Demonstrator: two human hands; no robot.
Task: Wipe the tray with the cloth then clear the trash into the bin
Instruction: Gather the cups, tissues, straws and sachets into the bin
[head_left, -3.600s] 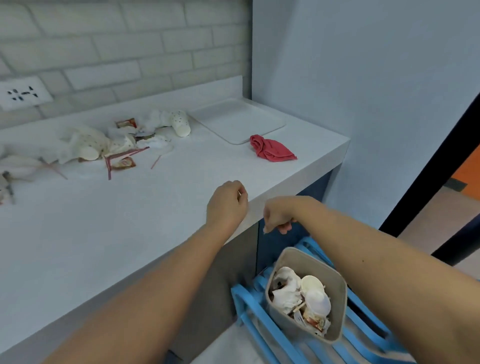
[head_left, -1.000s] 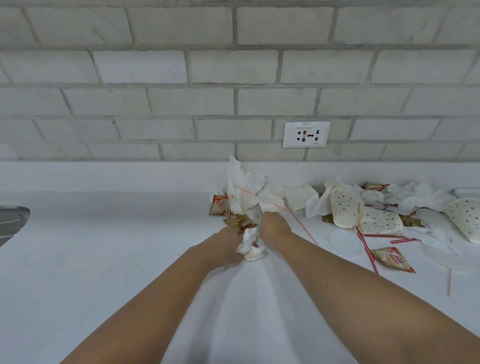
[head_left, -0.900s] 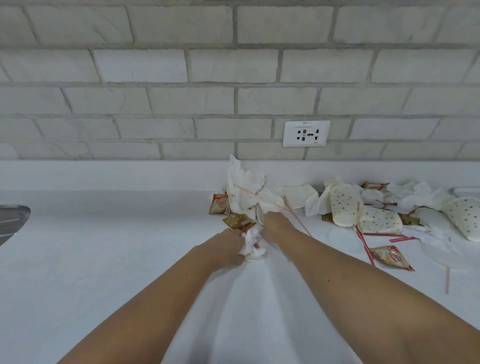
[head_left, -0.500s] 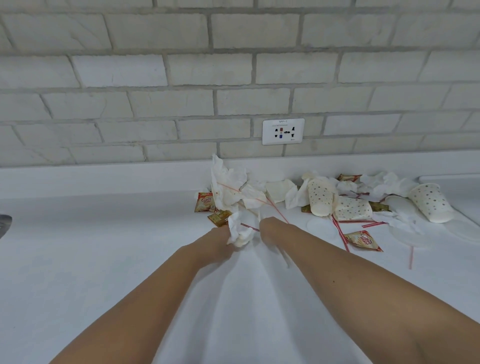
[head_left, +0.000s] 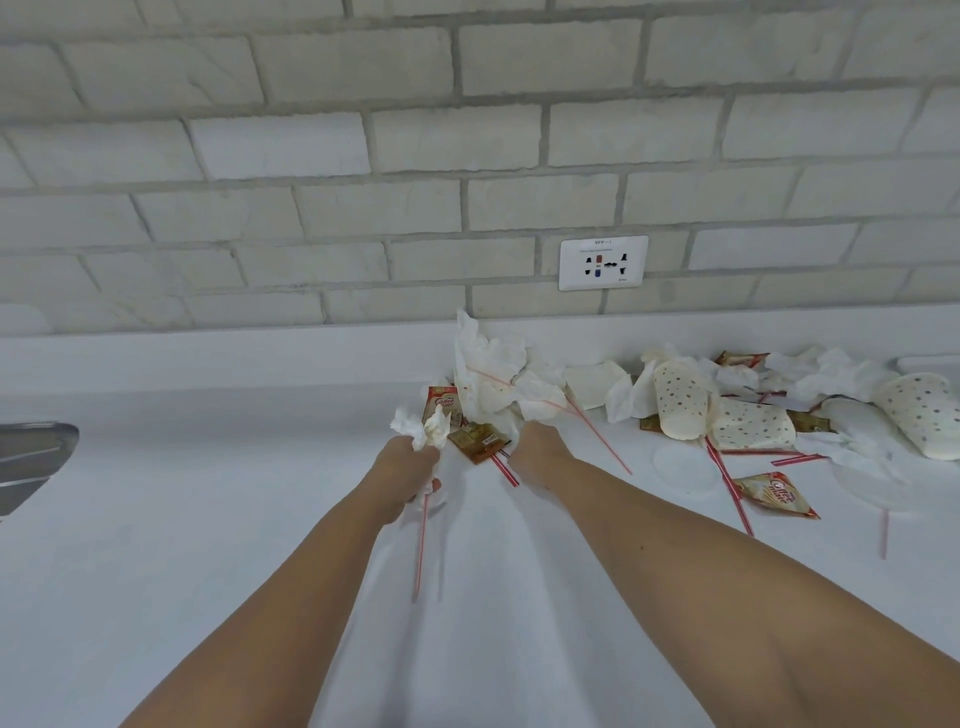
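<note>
The left hand clenches crumpled tissue and a straw; the nearer right hand meets the trash pile just above it at frame centre, its fingers' grip hidden.

The brick wall around the smooth plastic socket looks rough. Below the socket, the counter is smooth and matt, with crumpled paper tissues, paper cups and shiny packets. Far left of it, the sink is shiny metal.

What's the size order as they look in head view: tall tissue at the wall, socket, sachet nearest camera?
1. Tissue
2. Socket, which is farther back, so it's unsure
3. Sachet
</note>
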